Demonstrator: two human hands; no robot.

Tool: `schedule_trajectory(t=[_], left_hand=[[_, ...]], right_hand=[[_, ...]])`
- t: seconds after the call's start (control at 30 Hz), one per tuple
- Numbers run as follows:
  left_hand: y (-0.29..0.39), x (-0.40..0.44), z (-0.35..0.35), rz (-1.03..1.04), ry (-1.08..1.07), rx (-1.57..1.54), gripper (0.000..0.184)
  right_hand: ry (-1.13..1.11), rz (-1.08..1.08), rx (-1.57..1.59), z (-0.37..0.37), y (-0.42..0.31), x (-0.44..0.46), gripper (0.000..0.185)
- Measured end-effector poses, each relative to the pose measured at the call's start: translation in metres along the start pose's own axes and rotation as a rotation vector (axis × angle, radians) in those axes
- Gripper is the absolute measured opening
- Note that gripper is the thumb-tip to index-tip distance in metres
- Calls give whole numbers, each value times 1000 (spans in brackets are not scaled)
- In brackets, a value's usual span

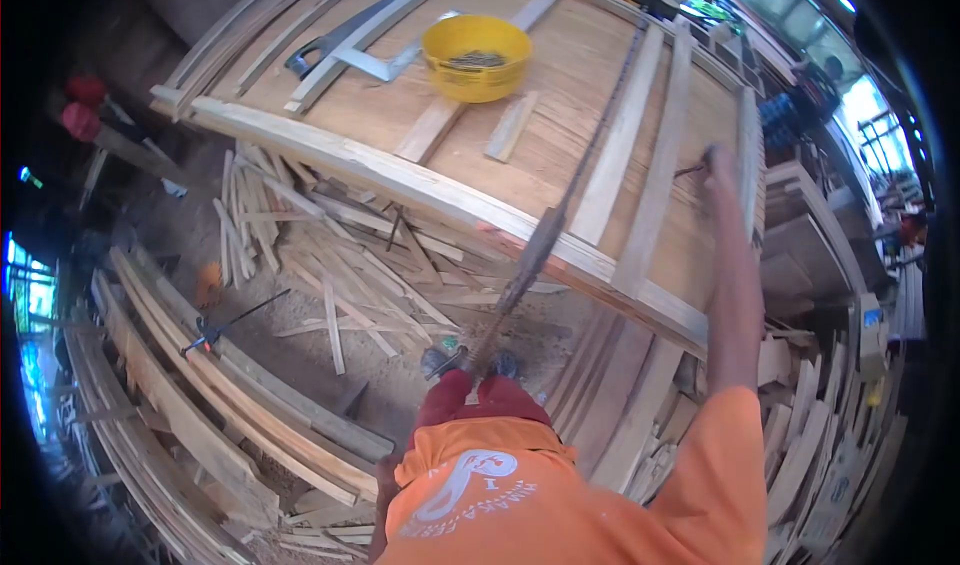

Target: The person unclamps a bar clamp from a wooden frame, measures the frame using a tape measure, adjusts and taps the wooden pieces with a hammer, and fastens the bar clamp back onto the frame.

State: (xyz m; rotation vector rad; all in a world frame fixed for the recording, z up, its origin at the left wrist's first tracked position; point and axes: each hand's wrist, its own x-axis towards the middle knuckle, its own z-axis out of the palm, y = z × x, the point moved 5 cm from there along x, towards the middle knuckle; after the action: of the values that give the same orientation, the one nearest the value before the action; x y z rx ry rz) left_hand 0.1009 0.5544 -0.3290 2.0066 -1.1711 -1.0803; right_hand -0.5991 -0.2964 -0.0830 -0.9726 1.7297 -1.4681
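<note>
My right hand [717, 170] is over the right side of a large wooden panel frame [560, 150], its fingers closed round a dark, thin-ended tool [688, 171] whose kind is too small to make out. Pale wooden slats [655, 180] lie just left of that hand. My left hand [387, 475] hangs low beside my hip, partly behind the orange shirt, and its fingers cannot be told apart. A long metal bar clamp [540, 245] crosses the frame's near edge and reaches down towards my feet. On the panel stands a yellow bowl [478, 60] with what look like nails in it.
Left of the bowl lie a handsaw [350, 27] and a metal square [378, 65]. Wood offcuts [340, 255] litter the floor under the frame. Long planks [220, 375] are stacked at left, with more boards [815, 415] at right. A person [815, 90] is in the background.
</note>
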Motion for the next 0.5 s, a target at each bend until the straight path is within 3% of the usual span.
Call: schedule_trajectory(t=[0.03,0.07,0.1,0.13,0.17,0.2,0.27,0.33,0.4,0.43,0.47,0.5], left_hand=[[5,4,26,18,-28,-4,22],[6,16,40,-54,244,-170,32],[-9,15,46,-162,158,-256,32],[32,24,34,-237,89,-319,31],[6,28,27,-259,32,-313,31],[31,36,12,-273,-15,-320,31],[-6,38,-10,-291,-66,-292,31],[-21,43,-32,-298,-84,-296,31],[-28,42,-56,-311,-66,-324,31],[-30,42,-65,-317,-46,-353,31],[-29,45,-75,-315,-22,-395,31],[-29,47,-81,-314,-2,-442,31]], right_hand=[[-70,-362,-744,-14,9,15,41],[57,-179,-681,9,-16,-41,39],[1,-182,-745,22,-58,-91,45],[178,-360,-922,18,-18,-44,53],[299,-217,-852,21,-57,-91,58],[394,-238,-890,28,-66,-101,58],[571,-265,-925,17,-69,-105,59],[285,-191,-983,25,-79,-93,57],[351,-553,-946,0,-63,-47,45],[300,-660,-691,-33,-120,-103,34],[450,-622,-609,-61,-152,-134,30],[488,-777,-721,-106,-139,-121,29]])
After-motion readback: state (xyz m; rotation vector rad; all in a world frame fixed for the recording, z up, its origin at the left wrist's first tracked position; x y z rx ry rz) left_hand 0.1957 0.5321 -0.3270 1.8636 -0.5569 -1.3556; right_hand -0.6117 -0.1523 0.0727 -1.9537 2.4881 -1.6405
